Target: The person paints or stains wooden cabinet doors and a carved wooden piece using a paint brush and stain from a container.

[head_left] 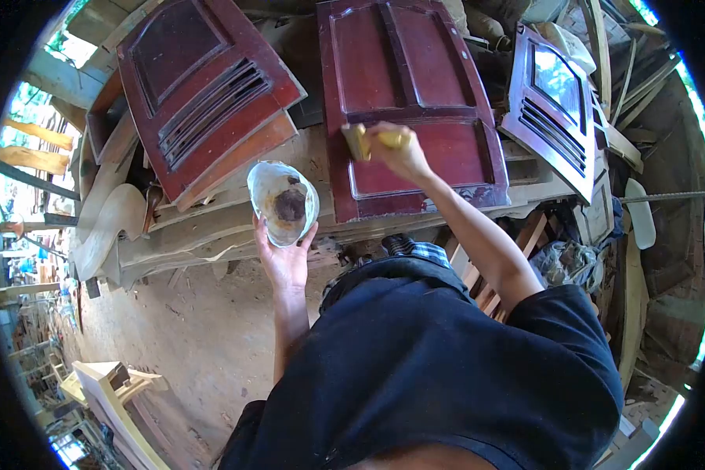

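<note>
In the head view, the right hand (399, 153) is stretched forward over a dark red door panel (415, 70). Its fingers (387, 135) are closed on a yellow sponge (358, 141), which is pressed flat against the wood. The panel lies on a stack of planks (211, 231), with its long axis running straight away from the person. The sponge sits at the panel's left edge, on the cross rail between the upper and lower recessed fields. The left hand (283, 262) is nearer the body and lower in the frame. Its fingers (260, 233) are cupped from below round a clear plastic cup (282, 202) holding a dark brown liquid (291, 205). The cup is upright, open mouth up, just off the panel's left edge. It is to the left of the sponge, slightly nearer the person and clearly apart from it. The right hand is therefore the one on the panel, while the left stays beside it. A louvred panel (204, 86) leans at far left and another (556, 102) at right, above a dirt floor (196, 337).
</note>
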The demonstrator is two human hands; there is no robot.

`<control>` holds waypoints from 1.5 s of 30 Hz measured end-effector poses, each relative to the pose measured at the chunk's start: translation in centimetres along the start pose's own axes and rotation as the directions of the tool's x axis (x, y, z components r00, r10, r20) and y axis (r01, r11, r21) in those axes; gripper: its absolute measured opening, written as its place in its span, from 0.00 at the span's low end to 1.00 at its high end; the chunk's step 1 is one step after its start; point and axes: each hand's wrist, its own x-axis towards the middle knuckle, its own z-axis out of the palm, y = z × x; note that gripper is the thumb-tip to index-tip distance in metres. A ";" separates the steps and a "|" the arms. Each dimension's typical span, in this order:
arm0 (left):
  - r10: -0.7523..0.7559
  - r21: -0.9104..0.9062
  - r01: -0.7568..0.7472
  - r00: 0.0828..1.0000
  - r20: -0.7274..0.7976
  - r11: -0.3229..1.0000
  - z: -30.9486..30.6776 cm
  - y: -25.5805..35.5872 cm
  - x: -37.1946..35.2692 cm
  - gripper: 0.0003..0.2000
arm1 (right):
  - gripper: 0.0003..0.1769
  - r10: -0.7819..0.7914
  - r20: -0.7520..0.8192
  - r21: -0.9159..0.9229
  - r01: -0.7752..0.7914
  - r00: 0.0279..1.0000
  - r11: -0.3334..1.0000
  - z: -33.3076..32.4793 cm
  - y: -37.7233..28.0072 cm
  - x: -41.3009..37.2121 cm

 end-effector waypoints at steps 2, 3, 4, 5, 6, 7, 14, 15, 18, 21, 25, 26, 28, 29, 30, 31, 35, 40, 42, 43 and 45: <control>0.004 0.004 -0.004 1.000 -0.013 1.000 -0.4 0.0 -0.1 0.28 | 0.07 -0.114 0.181 -0.182 0.147 0.977 0.972 0.2 -0.7 -2.3; 0.001 0.016 0.000 1.000 -0.012 1.000 -0.6 0.0 -0.1 0.28 | 0.08 -0.054 0.310 -0.174 0.113 0.949 0.978 -0.6 -2.0 -3.1; -0.003 0.030 0.003 1.000 -0.013 1.000 -0.8 0.0 -0.1 0.28 | 0.08 -0.055 0.314 -0.176 0.115 0.948 0.978 -1.5 -3.2 -3.5; -0.002 0.029 0.003 1.000 -0.014 1.000 -0.7 0.0 -0.1 0.28 | 0.08 -0.005 0.433 -0.124 0.065 0.901 0.990 -2.4 -4.4 -3.8; -0.001 0.061 0.004 0.999 -0.046 0.998 -0.4 0.0 -0.2 0.31 | 0.08 0.035 0.543 -0.077 0.008 0.839 0.997 -2.9 -4.9 -4.0; 0.000 0.095 0.007 0.997 -0.076 0.995 -0.1 0.1 -0.2 0.34 | 0.08 0.036 0.537 -0.078 0.008 0.843 0.997 -3.0 -4.5 -3.8; 0.011 0.090 -0.007 0.999 -0.052 0.996 0.8 0.4 0.2 0.34 | 0.06 -0.303 0.206 -0.282 0.353 0.931 0.892 0.2 -2.3 -3.6; 0.004 0.094 0.000 0.999 -0.040 0.996 0.7 0.5 0.3 0.34 | 0.07 -0.207 0.417 -0.295 0.347 0.885 0.890 0.1 -4.2 -4.6; -0.025 0.053 0.026 0.999 -0.020 0.998 -0.1 0.5 0.7 0.31 | 0.08 -0.276 0.568 -0.223 0.468 0.775 0.855 0.0 -6.5 -5.4; -0.028 0.014 0.028 0.999 -0.021 1.000 -0.2 0.6 0.5 0.28 | 0.10 -0.062 0.747 0.084 -0.001 0.662 0.996 -0.6 -7.0 -3.0; -0.011 0.063 0.013 0.999 -0.034 0.998 0.3 0.4 -0.1 0.33 | 0.11 -0.130 0.587 -0.059 0.202 0.799 0.978 0.0 -3.3 4.7; -0.010 0.068 0.012 0.999 -0.033 0.998 0.3 0.4 -0.3 0.33 | 0.10 -0.139 0.503 -0.129 0.233 0.853 0.964 0.4 -2.0 7.4; 0.018 0.096 -0.010 0.997 -0.074 0.995 0.2 0.2 -0.6 0.33 | 0.10 -0.193 0.290 -0.288 0.278 0.937 0.917 0.6 -2.2 10.0; 0.015 0.099 -0.007 0.997 -0.079 0.995 0.0 0.1 -0.8 0.33 | 0.09 -0.240 0.165 -0.376 0.286 0.957 0.881 0.3 -3.2 10.6; 0.007 0.075 0.000 0.996 -0.090 0.997 -0.4 0.0 -0.9 0.33 | 0.08 -0.547 0.061 -0.378 0.526 0.835 0.762 1.4 -0.2 12.2; -0.001 0.050 0.006 0.995 -0.100 0.999 -0.6 -0.1 -1.0 0.33 | 0.08 -0.545 0.061 -0.378 0.524 0.836 0.763 1.7 -0.2 11.7; -0.005 0.036 0.008 0.997 -0.071 0.999 -0.7 -0.9 -1.5 0.32 | 0.04 -0.408 0.494 -0.543 0.639 0.768 0.545 3.3 -0.4 4.6; -0.078 0.023 0.081 0.991 -0.108 0.996 0.0 -1.4 -0.8 0.32 | 0.05 -0.238 0.406 -0.143 0.319 0.882 0.937 1.8 -4.6 0.2; -0.099 0.044 0.105 0.988 -0.121 0.994 1.5 -1.4 -0.4 0.32 | 0.08 -0.198 0.151 -0.110 0.215 0.969 0.970 1.0 -1.9 3.0; -0.114 0.055 0.120 0.988 -0.106 0.991 2.2 -1.4 -0.1 0.32 | 0.09 -0.189 0.017 -0.106 0.190 0.982 0.976 0.0 -1.3 4.2; -0.080 0.099 0.083 0.996 -0.032 0.992 3.2 -1.2 0.6 0.33 | 0.10 -0.157 -0.044 -0.068 0.154 0.987 0.986 -4.0 1.9 5.8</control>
